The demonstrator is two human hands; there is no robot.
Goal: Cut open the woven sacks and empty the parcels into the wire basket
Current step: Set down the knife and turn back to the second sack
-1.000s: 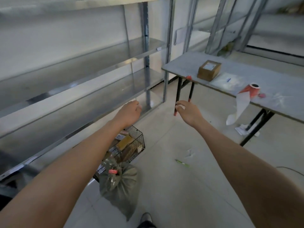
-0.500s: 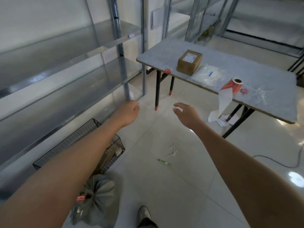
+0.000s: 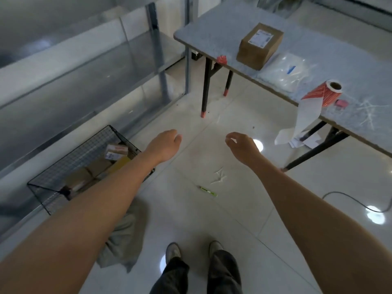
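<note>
At centre frame, left hand [image 3: 164, 146] loosely curled, right hand [image 3: 244, 146] half open with fingers bent; both empty, held over bare floor. Woven sack [image 3: 125, 234] slumped on floor at 7 o'clock, partly hidden by left forearm; wire basket [image 3: 51, 183] at 9 o'clock already holds several parcels [image 3: 116, 151]. Green cutter [image 3: 209, 190] lies at 6 o'clock from the hands. Judgement: fetch cutter first, slit near sack neck, blade away from body. Glossy white tile, glare spots; counter [image 3: 222, 28] at 1 o'clock, metal shelving [image 3: 63, 85] at 10
</note>
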